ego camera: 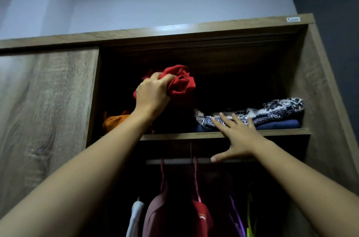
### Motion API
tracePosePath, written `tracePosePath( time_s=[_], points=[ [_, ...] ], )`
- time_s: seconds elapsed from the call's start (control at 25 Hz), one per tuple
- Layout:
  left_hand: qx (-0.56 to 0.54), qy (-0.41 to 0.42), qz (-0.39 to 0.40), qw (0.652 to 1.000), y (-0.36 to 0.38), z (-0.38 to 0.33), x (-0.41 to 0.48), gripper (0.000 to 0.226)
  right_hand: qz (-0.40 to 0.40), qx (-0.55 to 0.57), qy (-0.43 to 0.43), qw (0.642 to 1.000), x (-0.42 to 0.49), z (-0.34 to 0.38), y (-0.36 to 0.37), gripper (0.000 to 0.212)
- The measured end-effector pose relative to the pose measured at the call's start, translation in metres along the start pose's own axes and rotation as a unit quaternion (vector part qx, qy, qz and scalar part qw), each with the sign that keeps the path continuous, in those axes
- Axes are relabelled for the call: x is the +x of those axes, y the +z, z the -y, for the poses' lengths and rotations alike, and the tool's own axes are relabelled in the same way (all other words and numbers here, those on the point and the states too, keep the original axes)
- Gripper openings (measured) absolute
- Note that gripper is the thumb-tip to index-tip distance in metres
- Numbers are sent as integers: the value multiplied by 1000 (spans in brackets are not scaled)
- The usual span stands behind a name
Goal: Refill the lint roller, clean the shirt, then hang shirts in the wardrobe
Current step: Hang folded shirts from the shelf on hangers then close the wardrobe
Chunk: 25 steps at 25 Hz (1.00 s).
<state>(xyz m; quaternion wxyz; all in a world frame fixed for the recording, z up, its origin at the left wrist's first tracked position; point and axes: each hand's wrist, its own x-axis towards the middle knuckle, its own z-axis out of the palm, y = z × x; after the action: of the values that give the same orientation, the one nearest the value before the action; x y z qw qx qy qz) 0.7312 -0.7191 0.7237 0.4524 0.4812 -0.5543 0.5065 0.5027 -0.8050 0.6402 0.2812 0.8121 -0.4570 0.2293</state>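
L hand (pixel 152 93) is closed around a bunched red shirt (pixel 181 83), held up inside the wardrobe's (pixel 44 100) top compartment, above the upper shelf (pixel 174 136). R hand (pixel 238 135) is open, fingers spread, lying over the shelf's front edge w/ fingertips touching a folded black-and-white patterned cloth (pixel 272 112); that cloth sits on a folded blue cloth (pixel 279 125). An orange garment (pixel 114 120) lies at the shelf's left end. Below the shelf, a rail (pixel 178 161) carries hangers w/ clothes (pixel 167 215).
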Motion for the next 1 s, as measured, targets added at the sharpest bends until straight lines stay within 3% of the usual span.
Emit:
tracePosePath(
  time_s=[0.2,0.4,0.52,0.64,0.76,0.84,1.0],
  points=[
    [-62,-26,-73,995,-16,11,7,42,4,-2,7,1000,1,-2,1,125],
    [-95,9,-132,987,-53,12,17,41,10,7,4,1000,-1,-4,0,131],
    [-112,44,-124,985,-75,12,2,41,-5,112,12,994,-9,-1,-5,134],
    [-138,97,-92,981,-103,14,-35,44,-129,335,-27,933,-30,15,-31,126],
    [-183,123,-36,975,-128,8,-93,49,-247,391,-152,874,-72,34,-64,114],
    [-248,120,37,960,-132,0,-136,49,-202,391,-200,875,-102,45,-71,107],
    [-345,90,177,917,-103,-18,-230,44,6,313,-222,923,-149,63,-12,96]
  ],
)
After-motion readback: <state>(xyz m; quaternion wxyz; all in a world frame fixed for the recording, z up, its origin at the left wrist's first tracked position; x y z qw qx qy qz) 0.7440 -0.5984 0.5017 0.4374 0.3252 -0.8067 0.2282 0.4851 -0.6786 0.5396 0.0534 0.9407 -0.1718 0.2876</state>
